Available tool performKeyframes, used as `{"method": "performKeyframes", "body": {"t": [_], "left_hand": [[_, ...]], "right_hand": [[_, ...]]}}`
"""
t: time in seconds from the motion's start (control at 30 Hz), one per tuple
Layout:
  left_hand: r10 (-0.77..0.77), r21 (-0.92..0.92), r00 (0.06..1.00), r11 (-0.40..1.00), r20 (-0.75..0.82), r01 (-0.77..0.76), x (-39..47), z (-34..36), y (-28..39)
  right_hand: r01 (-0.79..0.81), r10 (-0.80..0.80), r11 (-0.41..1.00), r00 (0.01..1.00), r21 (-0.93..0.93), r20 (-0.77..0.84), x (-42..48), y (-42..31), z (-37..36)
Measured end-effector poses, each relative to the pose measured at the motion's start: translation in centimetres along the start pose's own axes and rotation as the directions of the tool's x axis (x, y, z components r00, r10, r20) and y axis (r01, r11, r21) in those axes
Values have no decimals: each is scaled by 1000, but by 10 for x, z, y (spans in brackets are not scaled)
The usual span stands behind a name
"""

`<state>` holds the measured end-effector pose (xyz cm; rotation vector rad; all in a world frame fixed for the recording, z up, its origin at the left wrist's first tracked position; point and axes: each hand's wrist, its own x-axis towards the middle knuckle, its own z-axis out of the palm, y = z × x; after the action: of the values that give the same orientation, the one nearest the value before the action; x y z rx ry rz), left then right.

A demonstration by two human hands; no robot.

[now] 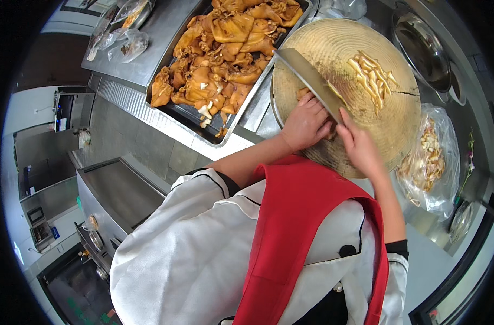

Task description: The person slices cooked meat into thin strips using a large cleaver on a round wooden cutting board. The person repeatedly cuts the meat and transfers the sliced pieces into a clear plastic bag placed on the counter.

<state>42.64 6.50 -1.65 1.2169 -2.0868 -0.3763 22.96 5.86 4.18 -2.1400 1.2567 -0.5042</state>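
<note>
My right hand point(360, 150) grips a Chinese cleaver point(312, 79), its broad blade reaching up and left across a round wooden chopping block point(397, 134). Close beside the blade, my left hand point(305, 124) presses a piece of brown cooked meat point(302, 93) against the wood with bent fingers. Most of that piece is hidden under the hand. A thin slice point(337, 91) lies along the blade's right side. Farther right on the block is a loose pile of pale-edged meat strips point(372, 79).
Left of the block, a metal tray point(226, 138) holds many brown braised meat pieces point(230, 61). A clear plastic bag point(427, 158) of cut meat lies at right, below a steel basin point(423, 48). Another plastic bag point(129, 46) sits on the upper-left counter. The block has a crack point(405, 92).
</note>
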Motion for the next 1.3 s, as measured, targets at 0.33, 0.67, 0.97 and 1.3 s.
{"method": "performKeyframes", "body": {"t": [0.33,0.67,0.97,1.3], "left_hand": [[281,-9,882,954,379,-300,19,-55,-29],[66,262,977,958,203,-120,20,-27,4],[430,172,870,863,244,-475,32,-32,-16],[69,419,967,892,245,-170,52,7,19]], "right_hand": [[-407,446,732,892,546,67,-10,12,-65],[-520,526,715,841,466,131,-94,-8,-53],[-509,561,655,822,559,92,-116,-5,-43],[-487,559,639,826,595,76,-115,-2,-37]]}}
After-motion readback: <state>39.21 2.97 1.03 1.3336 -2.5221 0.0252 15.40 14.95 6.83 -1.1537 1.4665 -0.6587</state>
